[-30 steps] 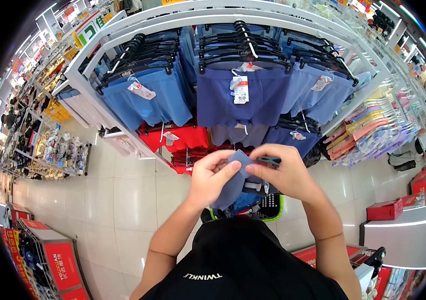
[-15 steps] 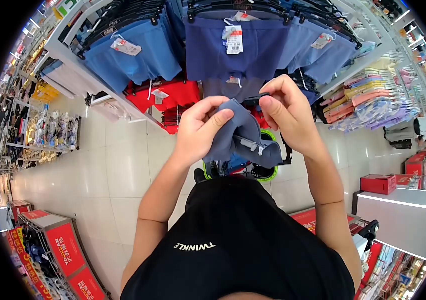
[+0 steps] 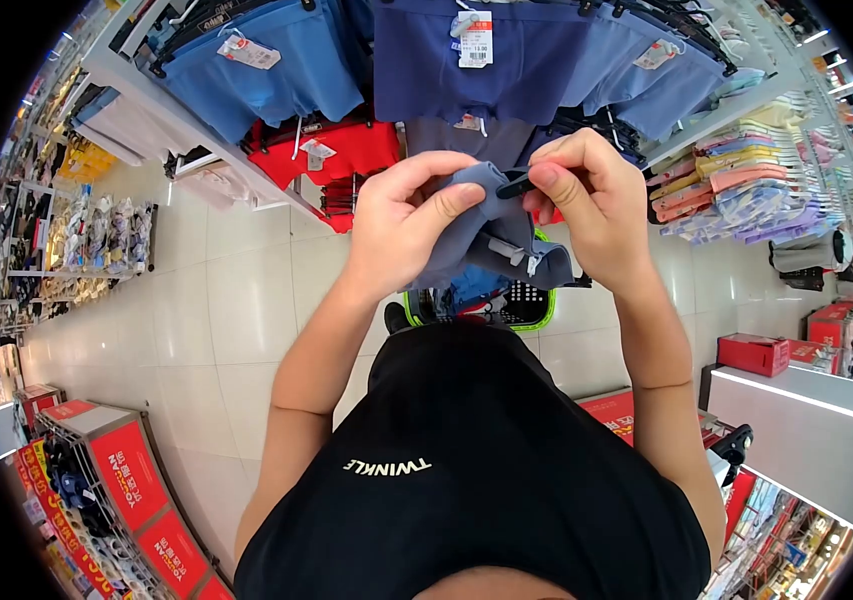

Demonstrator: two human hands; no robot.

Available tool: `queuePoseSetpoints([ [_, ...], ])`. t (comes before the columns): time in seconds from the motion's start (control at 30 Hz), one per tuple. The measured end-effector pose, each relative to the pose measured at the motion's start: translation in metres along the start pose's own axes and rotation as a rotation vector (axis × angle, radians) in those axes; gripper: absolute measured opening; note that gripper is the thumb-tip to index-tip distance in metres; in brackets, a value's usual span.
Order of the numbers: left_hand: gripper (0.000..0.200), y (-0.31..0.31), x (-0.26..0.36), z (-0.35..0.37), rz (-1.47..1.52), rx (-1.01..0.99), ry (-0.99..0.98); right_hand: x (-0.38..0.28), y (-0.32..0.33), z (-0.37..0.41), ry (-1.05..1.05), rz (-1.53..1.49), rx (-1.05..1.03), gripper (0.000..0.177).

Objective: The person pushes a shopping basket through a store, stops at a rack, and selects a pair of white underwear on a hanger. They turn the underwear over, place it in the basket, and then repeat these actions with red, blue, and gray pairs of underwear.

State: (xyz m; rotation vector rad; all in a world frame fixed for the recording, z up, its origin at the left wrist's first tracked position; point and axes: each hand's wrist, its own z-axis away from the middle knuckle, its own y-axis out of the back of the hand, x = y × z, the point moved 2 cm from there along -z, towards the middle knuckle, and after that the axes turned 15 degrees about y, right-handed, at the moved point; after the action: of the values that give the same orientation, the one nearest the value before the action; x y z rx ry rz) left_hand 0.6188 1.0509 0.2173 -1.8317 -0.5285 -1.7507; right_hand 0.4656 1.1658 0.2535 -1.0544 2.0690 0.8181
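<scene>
My left hand [image 3: 401, 222] pinches the top edge of a grey-blue pair of briefs [image 3: 486, 245] that hangs down in front of my chest. My right hand [image 3: 586, 200] grips the other side of the same garment together with a black hanger clip [image 3: 514, 185]. A small white tag dangles from the fabric's lower part. Both hands are close together, in front of the rack of hung underwear [image 3: 506, 60].
Blue, navy and red briefs hang on a white rack [image 3: 196, 130] ahead. A green-rimmed black basket [image 3: 506, 305] stands on the tiled floor below my hands. Red display bins [image 3: 126, 490] sit at lower left, a white counter [image 3: 806, 420] and red boxes at right.
Both hands with the briefs have risen toward the rack. The view has tilted down, so more of my black shirt shows.
</scene>
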Motion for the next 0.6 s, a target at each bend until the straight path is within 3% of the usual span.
queuePoseSetpoints([
  [0.4, 0.025, -0.0031, 0.0007, 0.0019, -0.242, 0.055, -0.027, -0.0018, -0.0031, 0.0014, 0.053, 0.111, -0.019, 0.015],
  [0.6, 0.028, -0.0049, -0.0022, 0.0028, -0.199, 0.074, -0.051, -0.0035, -0.0048, -0.0001, 0.028, 0.082, -0.026, 0.016],
])
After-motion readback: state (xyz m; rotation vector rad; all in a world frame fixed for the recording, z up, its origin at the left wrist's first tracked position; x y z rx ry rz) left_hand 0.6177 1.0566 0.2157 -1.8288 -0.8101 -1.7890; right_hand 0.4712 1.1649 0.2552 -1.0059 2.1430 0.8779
